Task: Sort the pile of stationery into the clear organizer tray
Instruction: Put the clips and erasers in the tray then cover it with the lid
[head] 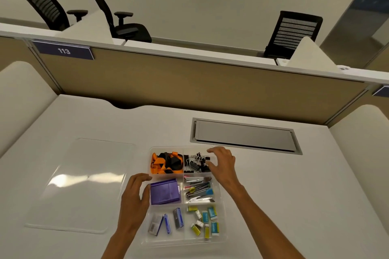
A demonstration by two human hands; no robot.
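With every visible piece of stationery lying in a compartment and no loose pile left on the bench (273, 185), the sorting looks all but finished, and the step in hand appears to be squaring up or steadying the clear organizer tray (223, 235) rather than placing another item. Nearest the person, just right of the left hand (134, 200), sit the staple boxes (166, 221) in the near-left compartment and the small erasers (205, 221) beside them. The left grip is open and empty, fingers curled against the tray's left wall, touching it beside the purple pad (165, 192). Between the two hands lie the staplers and staple removers (199, 190). Farther out, the right hand (223, 164) is spread open, gripping nothing, its fingertips (210, 150) over the far-right rim and touching or nearly touching the black binder clips (196, 163); which of the two cannot be told. Left of that hand are the orange and black pieces (166, 163) in the far-left compartment. Well to the left of the left hand a clear lid (80, 185) lies flat on the bench. The next move likely calls for fetching that lid and lowering it squarely over the tray, or a last nudge of the clips. Beyond the right hand a grey cable hatch (244, 135) is set into the bench.
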